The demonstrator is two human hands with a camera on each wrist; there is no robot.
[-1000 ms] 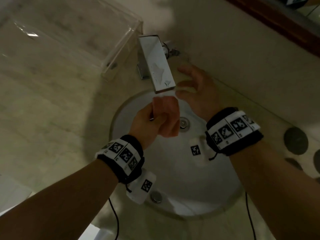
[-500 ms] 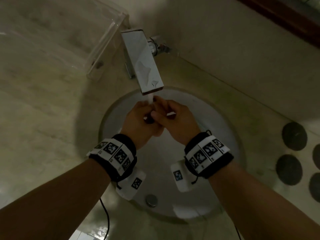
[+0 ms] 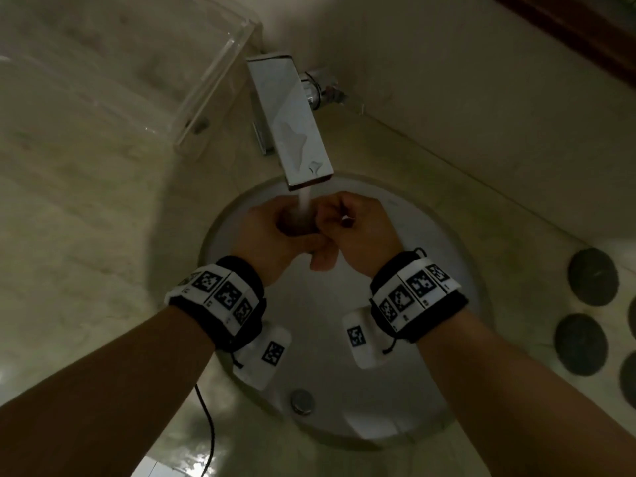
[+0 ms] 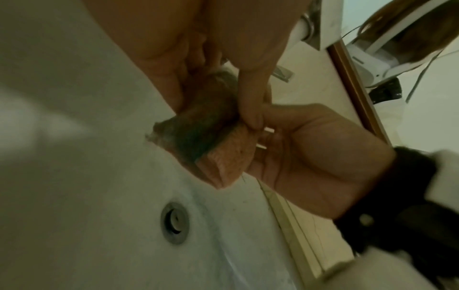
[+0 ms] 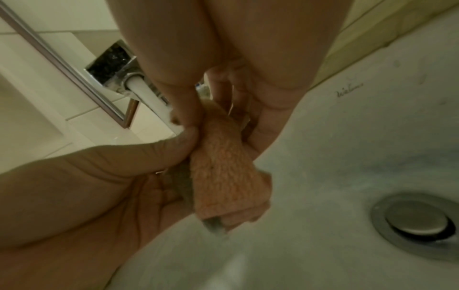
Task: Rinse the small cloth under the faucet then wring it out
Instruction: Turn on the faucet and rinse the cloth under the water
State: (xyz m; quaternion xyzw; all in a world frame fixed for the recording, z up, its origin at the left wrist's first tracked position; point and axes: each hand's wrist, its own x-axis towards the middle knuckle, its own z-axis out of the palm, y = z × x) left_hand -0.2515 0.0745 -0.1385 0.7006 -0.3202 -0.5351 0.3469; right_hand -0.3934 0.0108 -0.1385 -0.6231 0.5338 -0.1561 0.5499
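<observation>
Both hands meet over the round white basin (image 3: 430,297), directly beneath the faucet (image 3: 292,132), a flat, rectangular, mirror-bright chrome spout. A thin stream of water (image 3: 304,201) falls from its end onto the small cloth (image 3: 297,223), which is bunched between the two hands. Up close the cloth is a nubby, peach-coloured terry, folded into a thick wad and darker where it looks soaked. The left hand (image 3: 272,235) curls round it with thumb and fingers clamped on one side; the right hand (image 3: 354,232) pinches the other side, its fingers (image 5: 268,125) pressed into the pile. The cloth hangs above the basin floor, touching neither the porcelain nor the metal drain plug (image 5: 417,221), which sits flat in its ring.

The basin is smooth and glossy, sunk into a pale, marbled stone tabletop (image 3: 86,218). A faint cursive maker's mark (image 5: 349,90) is printed on the porcelain; I cannot read it. A clear acrylic box (image 3: 192,98) stands on the tabletop left of the faucet. Dark round pebbles (image 3: 592,280) lie to the right.
</observation>
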